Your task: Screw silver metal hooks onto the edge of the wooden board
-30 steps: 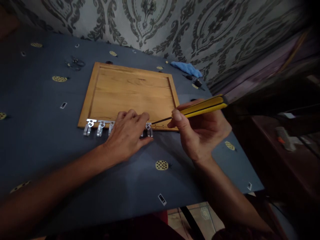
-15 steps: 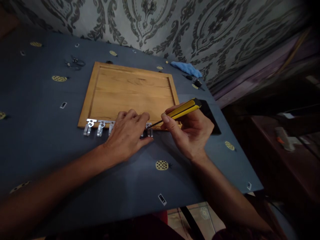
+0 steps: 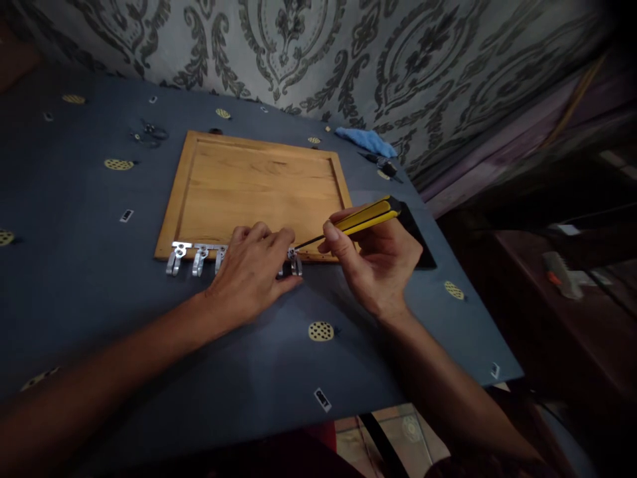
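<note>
A framed wooden board lies flat on the table. Along its near edge runs a metal hook rail with several silver hooks. My left hand is closed over the rail's right part, pressing it against the board and hiding its middle hooks. In my right hand is a yellow and black screwdriver, its handle held between thumb and fingers. The thin shaft slants down left, and its tip meets the rail near the rightmost hook.
Blue cloth with pineapple prints covers the table. Scissors lie at the back left. A blue cloth and a dark tool are at the back right. A flat black object sits behind my right hand.
The camera view has shifted slightly. My left hand stays on the rail, and the screwdriver tip remains by the rightmost hook with its shaft tilted slightly differently.
</note>
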Available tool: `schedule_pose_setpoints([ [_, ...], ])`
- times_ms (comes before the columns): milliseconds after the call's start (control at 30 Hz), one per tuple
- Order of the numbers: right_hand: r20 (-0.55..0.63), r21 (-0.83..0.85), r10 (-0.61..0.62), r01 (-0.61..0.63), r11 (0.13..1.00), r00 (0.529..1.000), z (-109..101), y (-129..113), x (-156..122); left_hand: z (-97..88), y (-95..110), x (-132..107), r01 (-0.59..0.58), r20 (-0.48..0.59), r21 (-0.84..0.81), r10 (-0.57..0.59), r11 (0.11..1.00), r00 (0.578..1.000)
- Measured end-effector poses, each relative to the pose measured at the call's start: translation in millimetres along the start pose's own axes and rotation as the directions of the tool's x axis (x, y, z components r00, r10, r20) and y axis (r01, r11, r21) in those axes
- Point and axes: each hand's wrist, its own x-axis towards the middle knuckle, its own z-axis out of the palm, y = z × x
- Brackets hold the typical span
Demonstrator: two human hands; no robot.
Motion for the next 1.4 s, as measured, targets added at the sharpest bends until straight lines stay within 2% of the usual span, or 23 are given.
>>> schedule_pose_setpoints([
  [500,0.084,-0.05,0.051,-0.046,0.998,0.995,-3.4,0.3,7.0,-4.5,2.6,1.6,0.024,0.058,0.004,-0.024,1.0,0.998],
  [833,0.159,-0.199,-0.014,0.045,0.979,0.987,-8.1,-5.6,9.7,-7.9,5.2,0.4,0.013,0.052,0.03,-0.015,0.999,0.999],
  [1067,0.17,-0.191,-0.035,0.067,0.979,0.985,-8.4,-4.2,11.4,-13.0,9.4,-0.4,-0.009,0.082,0.094,0.001,0.996,0.997],
  [1267,0.175,-0.177,0.002,0.03,0.984,0.985,-8.6,-4.1,11.0,-15.5,8.8,-3.3,-0.018,0.041,0.119,0.013,0.993,0.999],
  [1400,0.165,-0.152,0.015,0.011,0.988,0.986,-7.8,-2.6,10.1,-19.8,7.0,-4.0,-0.008,0.023,0.081,0.007,0.997,1.0],
])
